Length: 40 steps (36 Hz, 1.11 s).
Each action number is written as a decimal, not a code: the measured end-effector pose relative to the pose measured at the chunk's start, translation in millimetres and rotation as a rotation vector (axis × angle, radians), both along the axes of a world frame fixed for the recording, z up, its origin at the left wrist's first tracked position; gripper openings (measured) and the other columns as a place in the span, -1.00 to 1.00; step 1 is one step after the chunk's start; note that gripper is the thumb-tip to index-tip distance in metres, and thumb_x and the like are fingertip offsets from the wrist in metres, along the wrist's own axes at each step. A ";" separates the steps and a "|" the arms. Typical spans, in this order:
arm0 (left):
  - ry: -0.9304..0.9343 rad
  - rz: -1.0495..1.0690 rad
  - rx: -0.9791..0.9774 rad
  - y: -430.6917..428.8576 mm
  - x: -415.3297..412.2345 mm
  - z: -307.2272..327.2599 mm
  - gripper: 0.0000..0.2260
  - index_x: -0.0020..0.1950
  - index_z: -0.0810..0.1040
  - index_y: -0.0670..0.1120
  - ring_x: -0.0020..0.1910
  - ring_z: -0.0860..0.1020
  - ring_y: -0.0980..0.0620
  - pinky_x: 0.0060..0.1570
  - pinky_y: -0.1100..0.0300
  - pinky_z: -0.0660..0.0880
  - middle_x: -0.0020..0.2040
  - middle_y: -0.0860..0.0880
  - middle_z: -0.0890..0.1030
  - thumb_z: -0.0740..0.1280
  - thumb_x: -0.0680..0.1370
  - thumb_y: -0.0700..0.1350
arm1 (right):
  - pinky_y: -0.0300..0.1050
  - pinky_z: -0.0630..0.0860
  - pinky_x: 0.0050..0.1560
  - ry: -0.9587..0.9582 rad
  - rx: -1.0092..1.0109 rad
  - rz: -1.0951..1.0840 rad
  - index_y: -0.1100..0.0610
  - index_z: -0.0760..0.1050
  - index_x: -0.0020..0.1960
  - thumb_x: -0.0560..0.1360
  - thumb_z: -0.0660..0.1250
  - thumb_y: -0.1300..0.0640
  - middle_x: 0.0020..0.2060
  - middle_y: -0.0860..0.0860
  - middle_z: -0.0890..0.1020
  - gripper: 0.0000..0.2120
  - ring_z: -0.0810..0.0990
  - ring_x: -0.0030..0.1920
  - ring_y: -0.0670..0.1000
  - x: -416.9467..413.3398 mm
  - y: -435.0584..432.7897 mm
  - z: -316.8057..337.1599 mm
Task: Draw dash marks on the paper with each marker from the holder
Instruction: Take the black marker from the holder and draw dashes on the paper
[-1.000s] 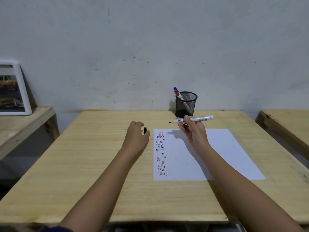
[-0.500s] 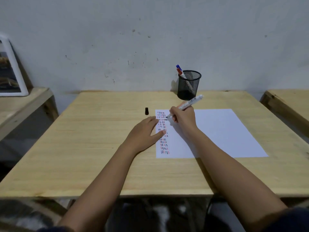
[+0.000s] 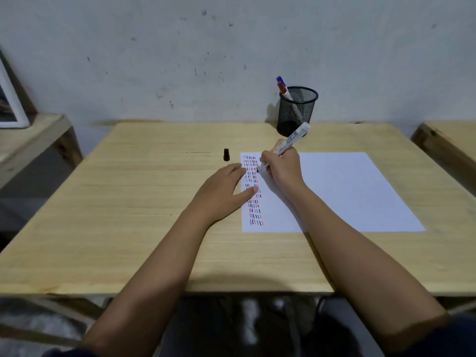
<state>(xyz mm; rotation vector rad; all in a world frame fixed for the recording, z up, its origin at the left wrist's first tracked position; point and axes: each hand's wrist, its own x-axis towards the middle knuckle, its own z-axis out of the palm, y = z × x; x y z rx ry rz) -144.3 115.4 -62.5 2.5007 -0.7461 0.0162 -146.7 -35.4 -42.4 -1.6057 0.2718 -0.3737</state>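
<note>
Item 1. Paper (image 3: 347,191), white sheet flat on the wooden counter (image 3: 144,202), long side running from 9 to 3 o'clock. Columns of short red, blue and black dashes fill only its 9 o'clock margin; the rest is blank.

Item 2. Marker (image 3: 286,145), white barrel, uncapped, in the right hand (image 3: 282,167). Fingers clamped round the lower barrel in a writing grip. Long axis slants from the tip at 7 o'clock to the tail at 1 o'clock; the dark tip sits at the upper dashes, at or just above the sheet (contact cannot be told). Barrel carries a printed label, too small to read.

Item 3. Left hand (image 3: 224,189), fingers together and flat, empty, pressing the paper's 9 o'clock edge. It lies at 8 o'clock from the tip; the right hand is the nearer.

Item 4. Cap (image 3: 226,154), black, upright on the counter just beside the paper's far-left corner.

Item 5. Holder (image 3: 296,112), black mesh cup at 12 o'clock, with a blue-capped marker (image 3: 280,80) and a red-capped marker (image 3: 283,89) leaning in it.

Judgement: black dashes are in hand.
</note>
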 end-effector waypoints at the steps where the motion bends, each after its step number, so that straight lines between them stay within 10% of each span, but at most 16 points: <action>1: 0.004 0.001 -0.002 -0.2 -0.2 0.3 -0.45 0.45 0.29 -0.06 0.46 0.24 0.08 0.36 0.14 0.23 0.50 0.03 0.26 0.21 0.54 0.17 | -0.40 0.31 -0.60 -0.003 0.001 0.007 0.16 0.24 -0.25 0.43 0.24 0.36 -0.45 0.07 0.31 -0.79 0.33 -0.65 -0.21 -0.2 -0.1 0.1; 25: 0.012 -0.005 -0.003 -0.1 -2.4 3.8 -0.46 0.44 0.29 -0.06 0.44 0.26 0.08 0.34 0.13 0.27 0.49 0.04 0.27 0.21 0.54 0.17 | -0.41 0.29 -0.62 0.020 -0.020 0.008 0.15 0.20 -0.31 0.42 0.22 0.39 -0.44 0.07 0.30 -0.73 0.35 -0.66 -0.22 0.3 0.7 1.5; 40: 0.086 0.013 -0.144 1.6 -1.2 5.4 -0.52 0.37 0.39 -0.07 0.37 0.29 0.13 0.21 0.38 0.21 0.37 0.08 0.34 0.32 0.51 0.09 | -0.40 0.34 -0.55 -0.016 0.394 -0.075 0.22 0.43 -0.29 0.43 0.34 0.34 -0.55 0.01 0.42 -0.85 0.36 -0.61 -0.16 -2.1 -11.7 6.0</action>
